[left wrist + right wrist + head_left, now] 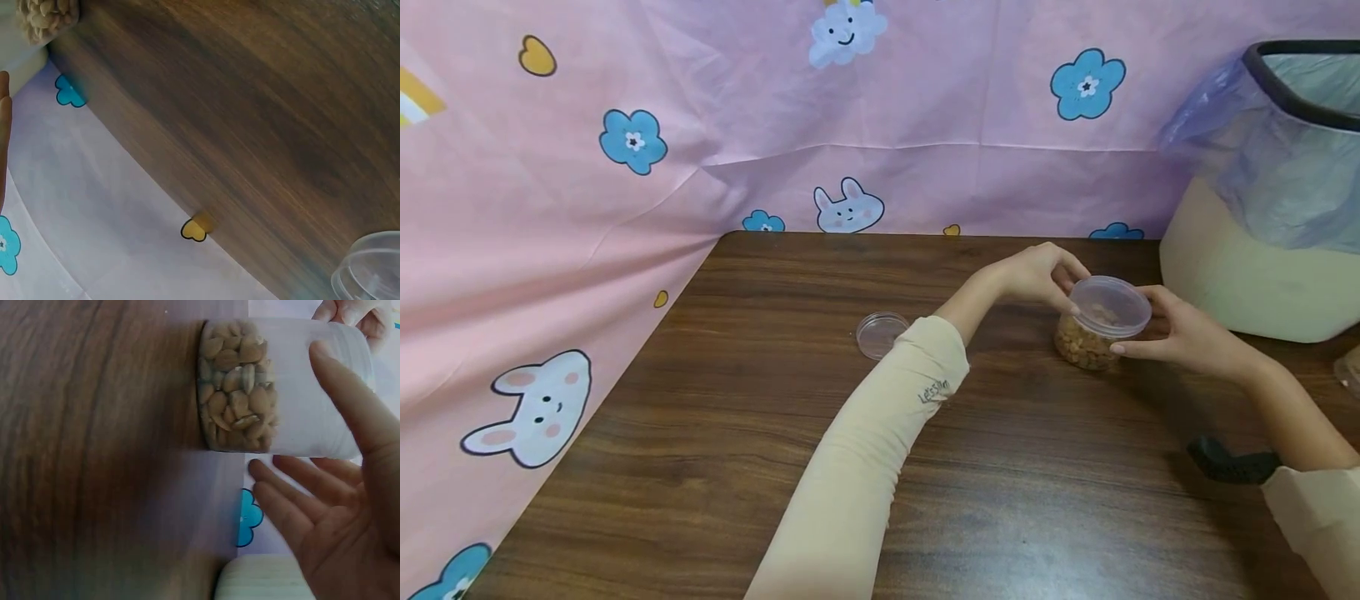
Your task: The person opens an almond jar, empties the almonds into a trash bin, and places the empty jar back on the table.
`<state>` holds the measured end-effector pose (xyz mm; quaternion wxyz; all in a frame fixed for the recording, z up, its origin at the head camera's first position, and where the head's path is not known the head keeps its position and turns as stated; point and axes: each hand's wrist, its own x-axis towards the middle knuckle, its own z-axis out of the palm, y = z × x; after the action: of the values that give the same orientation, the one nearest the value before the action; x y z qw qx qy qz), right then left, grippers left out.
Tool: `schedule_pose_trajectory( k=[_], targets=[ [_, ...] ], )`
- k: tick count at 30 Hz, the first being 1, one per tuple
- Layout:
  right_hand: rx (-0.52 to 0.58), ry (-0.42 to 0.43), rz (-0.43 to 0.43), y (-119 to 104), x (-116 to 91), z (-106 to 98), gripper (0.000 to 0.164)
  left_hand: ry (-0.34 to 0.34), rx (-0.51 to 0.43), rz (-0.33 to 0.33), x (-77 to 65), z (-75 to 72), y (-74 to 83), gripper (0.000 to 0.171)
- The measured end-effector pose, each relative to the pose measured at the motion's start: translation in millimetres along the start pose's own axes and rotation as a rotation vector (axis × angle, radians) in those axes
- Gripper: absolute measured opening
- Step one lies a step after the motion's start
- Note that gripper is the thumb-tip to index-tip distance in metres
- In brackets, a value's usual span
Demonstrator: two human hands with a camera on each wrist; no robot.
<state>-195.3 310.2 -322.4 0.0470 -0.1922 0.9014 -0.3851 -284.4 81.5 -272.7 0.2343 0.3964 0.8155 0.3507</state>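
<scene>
A clear plastic jar (1085,343) with a pale, translucent round top (1110,305) stands on the brown table. Tan, nut-like pieces (234,394) fill its lower part. At the left edge of the top, my left hand (1037,271) holds the jar with thumb and bent fingers. From the right comes my right hand (1198,333), its thumb lying over the jar's side. The other fingers of that hand spread loosely beside the jar in the right wrist view. Whether the top is a separate lid cannot be told. Only a sliver of the left hand (4,137) shows in the left wrist view.
A clear, shallow round plastic piece (880,335) lies near the left forearm. At the back right stands a cream bin (1247,267) with a bag over its rim. A black object (1232,462) is by the right forearm. Behind the table hangs a pink patterned cloth (925,100).
</scene>
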Motion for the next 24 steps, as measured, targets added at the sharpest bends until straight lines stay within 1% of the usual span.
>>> schedule_pose_trajectory(
  k=[4, 8, 12, 16, 20, 22, 24],
  targets=[
    [0.027, 0.044, 0.033, 0, -1, 2, 0.07, 0.012, -0.014, -0.003, -2.1, 0.6, 0.4, 0.05],
    [0.014, 0.082, 0.057, -5, 1, 4, 0.069, 0.009, 0.009, -0.002, -5.0, -0.9, -0.1, 0.054],
    [-0.026, 0.089, 0.052, -17, 6, 2, 0.068, -0.006, 0.023, 0.003, -9.0, -3.9, -1.5, 0.063],
    [-0.129, 0.078, 0.037, -31, 13, -4, 0.07, -0.01, 0.027, 0.007, -11.7, -5.8, -2.2, 0.075],
    [-0.26, 0.051, -0.004, -49, 22, -11, 0.073, -0.02, 0.071, 0.039, -14.5, -6.5, -0.6, 0.089],
    [-0.325, 0.033, -0.039, -58, 28, -14, 0.075, -0.017, 0.087, 0.056, -16.0, -6.9, 0.1, 0.093],
    [-0.362, 0.009, -0.06, -66, 32, -16, 0.078, 0.002, 0.094, 0.067, -17.9, -7.5, 0.1, 0.092]
  ],
)
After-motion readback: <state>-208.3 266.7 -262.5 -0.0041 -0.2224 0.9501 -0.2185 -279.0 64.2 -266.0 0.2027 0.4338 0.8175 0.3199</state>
